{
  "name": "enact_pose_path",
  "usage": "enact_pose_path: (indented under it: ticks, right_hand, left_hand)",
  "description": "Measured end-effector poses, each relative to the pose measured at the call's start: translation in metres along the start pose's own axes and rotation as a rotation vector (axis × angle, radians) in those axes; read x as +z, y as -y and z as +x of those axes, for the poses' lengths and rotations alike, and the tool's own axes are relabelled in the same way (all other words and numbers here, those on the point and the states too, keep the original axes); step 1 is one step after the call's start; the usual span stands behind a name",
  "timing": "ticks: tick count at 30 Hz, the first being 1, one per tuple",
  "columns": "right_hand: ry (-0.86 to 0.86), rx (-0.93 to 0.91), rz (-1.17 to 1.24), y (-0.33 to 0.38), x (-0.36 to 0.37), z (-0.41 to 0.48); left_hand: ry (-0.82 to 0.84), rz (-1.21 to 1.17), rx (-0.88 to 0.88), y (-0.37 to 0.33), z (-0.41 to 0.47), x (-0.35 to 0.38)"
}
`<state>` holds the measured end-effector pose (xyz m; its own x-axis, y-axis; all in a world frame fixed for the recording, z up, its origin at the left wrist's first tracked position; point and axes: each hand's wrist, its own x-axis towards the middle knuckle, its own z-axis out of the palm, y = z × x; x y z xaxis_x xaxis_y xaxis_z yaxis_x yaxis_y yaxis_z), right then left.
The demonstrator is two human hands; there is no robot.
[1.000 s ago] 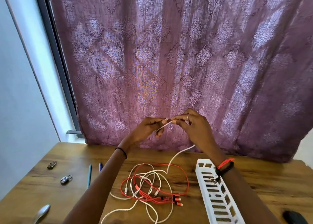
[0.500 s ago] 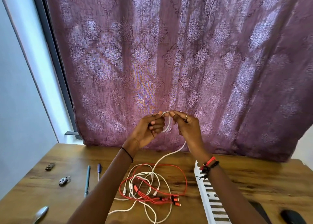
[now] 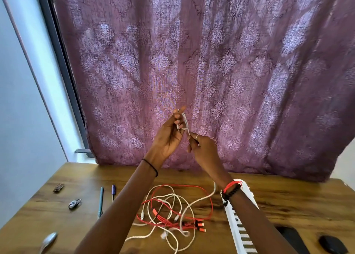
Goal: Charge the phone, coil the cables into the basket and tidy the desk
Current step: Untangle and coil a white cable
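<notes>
The desk [image 3: 288, 201] under me is of brown wood with dark grain. Nearest to me on it lie a silver metal spoon [image 3: 48, 241] at the left and a black computer mouse [image 3: 333, 244] at the right. Beside the mouse there is a dark flat thing [image 3: 290, 237], half hidden behind my right forearm; I cannot tell if it is the phone. In the middle lies a loose tangle of white cables [image 3: 173, 196] and a red cable [image 3: 192, 186] with orange-red plugs, not coiled. Just right of it stands the long white plastic basket with slots [image 3: 240, 234], partly under my right wrist.

Above the desk my left hand [image 3: 169, 134] is raised, its fingers curled round a small loop of one thin white cable [image 3: 185, 121]. My right hand [image 3: 201, 147], a little lower, pinches the same cable between thumb and forefinger; from there it hangs down to the tangle. Behind hangs a purple patterned curtain [image 3: 230, 61].
</notes>
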<state>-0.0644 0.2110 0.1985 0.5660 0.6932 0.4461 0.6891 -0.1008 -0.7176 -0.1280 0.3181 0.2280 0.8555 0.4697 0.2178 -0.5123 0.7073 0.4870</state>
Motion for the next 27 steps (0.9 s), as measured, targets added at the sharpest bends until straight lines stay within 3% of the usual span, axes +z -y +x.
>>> enact_pose_path:
  ticks: [9,18,21,27]
  right_hand:
    - [0.118,0.066,-0.123,0.024,-0.015,-0.006]
    - [0.142,0.05,-0.186,0.037,-0.055,-0.006]
    - [0.114,0.021,-0.199,0.039,-0.073,0.001]
    - [0.1,0.017,-0.013,0.038,-0.098,0.015]
  left_hand:
    - [-0.017,0.973,0.333,0.01,0.009,0.008]
    - [-0.014,1.68,0.395,0.005,0.005,0.0]
    - [0.003,1.718,0.378,-0.001,-0.002,-0.003]
    - [0.286,1.293,0.102,-0.007,-0.015,0.002]
